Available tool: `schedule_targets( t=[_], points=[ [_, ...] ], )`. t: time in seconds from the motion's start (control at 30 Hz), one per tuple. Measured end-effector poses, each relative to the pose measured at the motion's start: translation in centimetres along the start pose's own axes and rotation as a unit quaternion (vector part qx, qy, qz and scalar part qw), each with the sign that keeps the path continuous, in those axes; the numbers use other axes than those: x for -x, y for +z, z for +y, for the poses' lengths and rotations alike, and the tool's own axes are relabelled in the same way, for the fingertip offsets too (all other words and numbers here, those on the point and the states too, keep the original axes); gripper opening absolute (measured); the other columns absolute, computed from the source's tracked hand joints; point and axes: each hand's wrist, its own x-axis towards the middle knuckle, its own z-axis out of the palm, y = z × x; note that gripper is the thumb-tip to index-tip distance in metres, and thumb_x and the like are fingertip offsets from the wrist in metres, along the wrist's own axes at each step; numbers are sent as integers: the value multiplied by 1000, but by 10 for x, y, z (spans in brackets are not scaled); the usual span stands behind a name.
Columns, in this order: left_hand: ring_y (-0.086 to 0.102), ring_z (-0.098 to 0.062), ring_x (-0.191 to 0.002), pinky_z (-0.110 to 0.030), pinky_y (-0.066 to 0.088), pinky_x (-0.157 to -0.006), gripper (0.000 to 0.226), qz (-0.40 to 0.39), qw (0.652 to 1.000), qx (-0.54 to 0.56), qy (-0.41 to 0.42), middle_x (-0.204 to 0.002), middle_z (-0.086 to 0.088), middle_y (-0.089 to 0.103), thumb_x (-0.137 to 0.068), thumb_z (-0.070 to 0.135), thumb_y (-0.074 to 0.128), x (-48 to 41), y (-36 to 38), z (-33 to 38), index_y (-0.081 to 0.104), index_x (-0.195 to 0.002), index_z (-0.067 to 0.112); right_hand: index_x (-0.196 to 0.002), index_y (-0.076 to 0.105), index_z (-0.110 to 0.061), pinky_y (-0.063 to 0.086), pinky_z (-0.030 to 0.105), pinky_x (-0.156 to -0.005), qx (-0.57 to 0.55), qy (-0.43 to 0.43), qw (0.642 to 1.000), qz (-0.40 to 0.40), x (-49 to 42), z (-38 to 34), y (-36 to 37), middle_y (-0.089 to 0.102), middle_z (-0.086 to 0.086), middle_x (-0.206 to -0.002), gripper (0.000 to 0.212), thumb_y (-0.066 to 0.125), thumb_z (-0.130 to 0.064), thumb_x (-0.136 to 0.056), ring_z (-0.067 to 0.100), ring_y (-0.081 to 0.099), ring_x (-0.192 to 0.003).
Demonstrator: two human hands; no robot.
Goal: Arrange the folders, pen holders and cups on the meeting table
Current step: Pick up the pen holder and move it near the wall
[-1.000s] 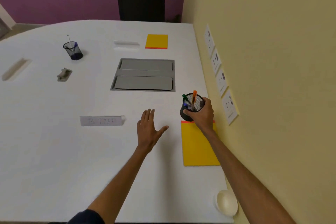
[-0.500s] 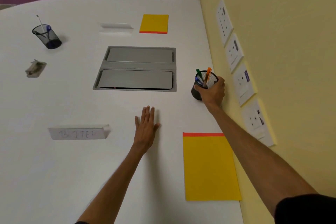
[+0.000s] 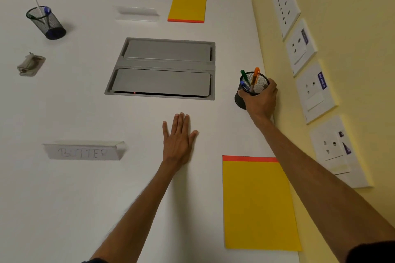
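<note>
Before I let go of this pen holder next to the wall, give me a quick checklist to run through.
1. Grip of right hand on black mesh pen holder: ok.
2. Holder's base flat on the white table: cannot tell, the hand hides part of it.
3. Holder apart from the near yellow folder with the red edge: ok.
4. Holder clear of the grey metal cable hatch: ok.
5. Idle left hand flat on the table, away from the holder: ok.
</note>
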Motion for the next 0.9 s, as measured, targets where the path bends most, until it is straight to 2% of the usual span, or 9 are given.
schedule_targets(
  t=[0.2, 0.37, 0.5, 0.6, 0.77, 0.83, 0.9],
  points=[
    [-12, -14, -151, -49, -10, -122, 66, -9, 1000, 4, -6, -164, 0, -6, -99, 54, 3, 1, -2, 1, -4, -156, 19, -148, 29, -10, 50, 37, -101, -43, 4, 999, -6, 3, 2, 5, 44, 10, -145, 100, 86, -36, -70, 27, 47, -131],
    [-10, -16, -152, -50, -6, -123, 60, -23, 999, -15, -26, -165, -1, -5, -104, 47, 10, -1, -6, 7, -2, -156, 19, -153, 17, -11, 44, 40, -109, -77, 38, 996, -21, 7, 5, 7, 34, 11, -154, 112, 88, -32, -69, 30, 39, -141],
    [-12, -18, -152, -49, -7, -123, 60, -45, 998, -16, -37, -164, -2, -10, -105, 45, 10, 1, -12, 12, -6, -156, 19, -152, 19, -11, 47, 41, -105, -62, 57, 996, -22, 20, 8, 3, 32, 13, -152, 110, 87, -35, -68, 31, 40, -139],
    [-15, -20, -151, -47, -8, -123, 60, -74, 997, 3, -28, -163, -5, -14, -105, 44, 12, 12, -17, 14, -8, -155, 16, -149, 24, -11, 49, 42, -102, -49, 83, 995, -16, 39, 8, -4, 35, 13, -149, 101, 85, -35, -72, 30, 43, -135],
    [-12, -18, -152, -36, -8, -124, 58, -91, 990, 105, 2, -165, -5, -7, -107, 36, 21, 65, -29, 4, 1, -156, 15, -136, 41, -9, 44, 28, -90, -47, 71, 996, -25, 82, 3, -21, 46, 11, -139, 70, 79, -27, -80, 26, 50, -124],
    [-5, -18, -153, -35, -1, -125, 58, -97, 989, 114, -6, -165, -5, 0, -106, 37, 25, 84, -37, 1, 8, -156, 12, -129, 50, -10, 43, 27, -89, -70, 74, 994, -46, 97, -2, -28, 55, 9, -132, 53, 75, -24, -84, 25, 54, -119],
    [9, -19, -152, -35, 14, -124, 60, -87, 986, 139, -32, -163, -6, 15, -104, 42, 29, 97, -48, 1, 20, -154, 10, -121, 58, -10, 45, 26, -86, -87, 78, 991, -68, 110, -6, -32, 63, 9, -124, 37, 71, -21, -88, 24, 60, -113]
  ],
)
